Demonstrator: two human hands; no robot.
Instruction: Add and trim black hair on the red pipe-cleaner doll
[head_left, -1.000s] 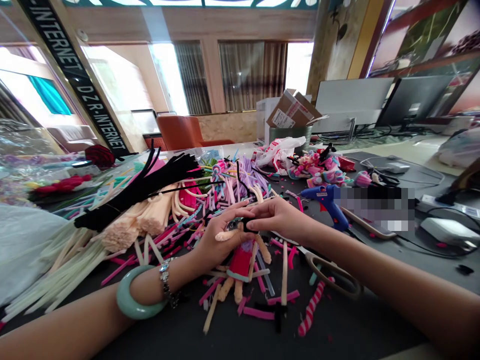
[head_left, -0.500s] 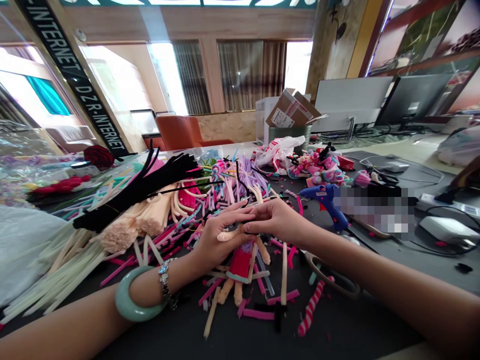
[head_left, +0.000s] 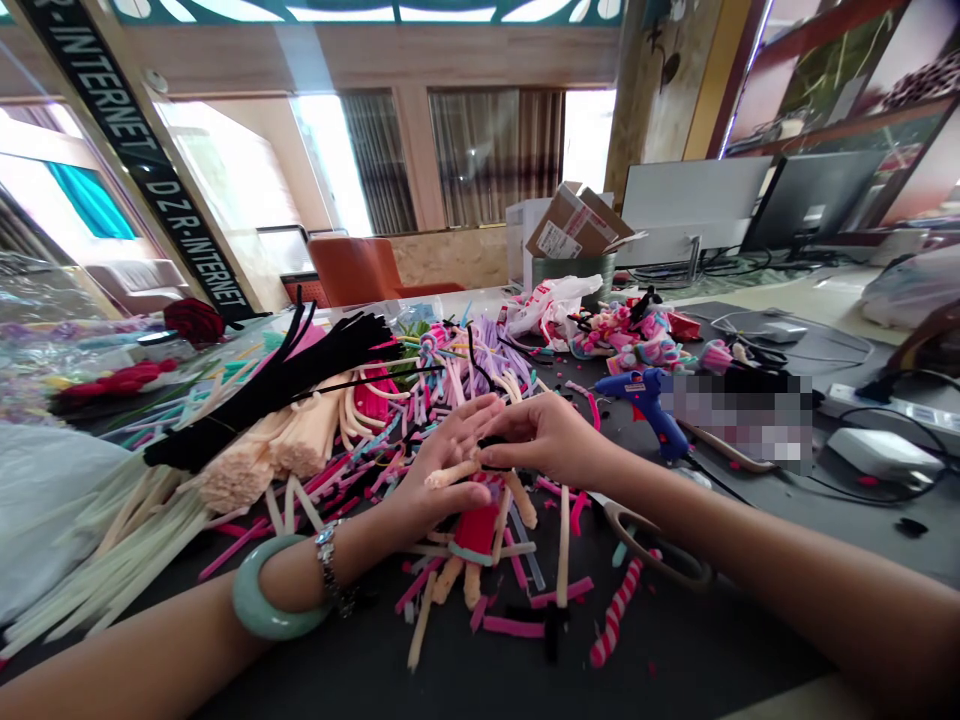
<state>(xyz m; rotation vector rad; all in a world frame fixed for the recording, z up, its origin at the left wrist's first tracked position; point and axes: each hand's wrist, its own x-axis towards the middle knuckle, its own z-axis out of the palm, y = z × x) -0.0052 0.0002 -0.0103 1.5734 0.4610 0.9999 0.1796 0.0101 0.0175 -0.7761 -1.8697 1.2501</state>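
A small doll made of fuzzy pipe cleaners (head_left: 474,535), with a red dress, teal hem and peach limbs, is between my hands above the dark table. My right hand (head_left: 551,435) is closed in a pinch at its top end, where a bit of black shows; the head is mostly hidden by the fingers. My left hand (head_left: 439,475) is beside the doll with its fingers stretched out and the thumb apart. One peach arm of the doll lies across the left palm. Cut pipe-cleaner pieces (head_left: 514,627) and scissors (head_left: 660,560) lie nearby.
To the left lie bundles of black pipe cleaners (head_left: 274,385) and peach ones (head_left: 259,455). A blue glue gun (head_left: 649,405) rests at the right, near a white adapter (head_left: 885,455) with cables. A striped pink stick (head_left: 619,615) is in front. Finished-looking colourful pieces (head_left: 637,335) are piled behind.
My left hand has loosened: its fingers and thumb have spread away from the doll. The right hand keeps its pinch at the top end. The view has shifted slightly.
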